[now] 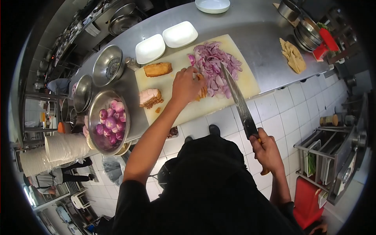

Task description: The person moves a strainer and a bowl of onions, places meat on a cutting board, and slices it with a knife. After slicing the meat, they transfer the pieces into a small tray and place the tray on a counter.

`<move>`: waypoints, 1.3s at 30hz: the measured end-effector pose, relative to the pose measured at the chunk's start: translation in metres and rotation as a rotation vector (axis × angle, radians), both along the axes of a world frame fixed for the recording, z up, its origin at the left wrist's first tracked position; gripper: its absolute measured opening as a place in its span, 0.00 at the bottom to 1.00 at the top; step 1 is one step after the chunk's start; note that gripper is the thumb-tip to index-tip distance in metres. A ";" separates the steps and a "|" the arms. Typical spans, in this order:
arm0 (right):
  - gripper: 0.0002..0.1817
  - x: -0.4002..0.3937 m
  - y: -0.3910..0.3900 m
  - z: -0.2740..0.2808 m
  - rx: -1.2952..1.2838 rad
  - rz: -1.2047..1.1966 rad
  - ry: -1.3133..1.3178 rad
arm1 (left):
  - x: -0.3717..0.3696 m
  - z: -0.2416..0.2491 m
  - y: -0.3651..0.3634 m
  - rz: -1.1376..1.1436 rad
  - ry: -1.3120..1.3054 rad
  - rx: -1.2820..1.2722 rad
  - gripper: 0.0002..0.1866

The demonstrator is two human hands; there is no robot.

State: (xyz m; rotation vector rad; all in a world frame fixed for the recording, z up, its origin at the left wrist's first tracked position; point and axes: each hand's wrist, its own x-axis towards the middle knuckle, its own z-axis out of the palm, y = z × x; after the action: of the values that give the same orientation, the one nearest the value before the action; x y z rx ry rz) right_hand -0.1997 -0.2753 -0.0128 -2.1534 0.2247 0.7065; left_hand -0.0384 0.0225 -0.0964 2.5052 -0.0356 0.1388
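A long kitchen knife [239,100] is in my right hand [267,150], which grips its handle beyond the board's near edge. The blade points up and away, its tip over the sliced red onions [215,64] heaped on the cutting board [182,107]. My left hand [187,84] reaches onto the board with its fingers bent down at the heap's left side. Golden-brown pieces [202,91] show beside its fingers; what lies under the fingertips is hidden. Farther left lie a browned crusty block [158,69] and a cut piece of cooked meat [150,96].
Two white dishes [180,34] stand behind the board. At left are a steel bowl of peeled red onions [92,117], another steel bowl [95,70] and stacked containers [62,147]. A tan cloth [293,56] lies at right. A person [49,178] stands at far left.
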 end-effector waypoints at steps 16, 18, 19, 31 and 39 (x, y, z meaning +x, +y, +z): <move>0.09 -0.010 -0.011 -0.013 0.012 -0.003 -0.012 | 0.037 -0.002 0.000 0.091 0.325 -0.042 0.32; 0.09 -0.010 -0.009 -0.012 0.011 0.001 -0.012 | 0.036 -0.005 0.004 0.096 0.297 -0.082 0.32; 0.09 -0.009 -0.009 -0.013 0.014 0.002 0.000 | 0.036 -0.007 0.006 0.099 0.282 -0.102 0.32; 0.09 -0.014 -0.009 -0.021 0.022 -0.009 0.010 | 0.030 -0.003 0.026 0.198 0.454 -0.837 0.20; 0.10 -0.009 -0.017 -0.024 0.064 -0.128 -0.086 | -0.015 0.070 0.009 0.172 0.259 -1.078 0.19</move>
State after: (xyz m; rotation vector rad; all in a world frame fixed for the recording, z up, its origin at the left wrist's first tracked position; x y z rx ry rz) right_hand -0.2082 -0.2924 -0.0369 -2.0829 0.2884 0.5398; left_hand -0.0536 0.0317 -0.0261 1.4269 0.2871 -0.0868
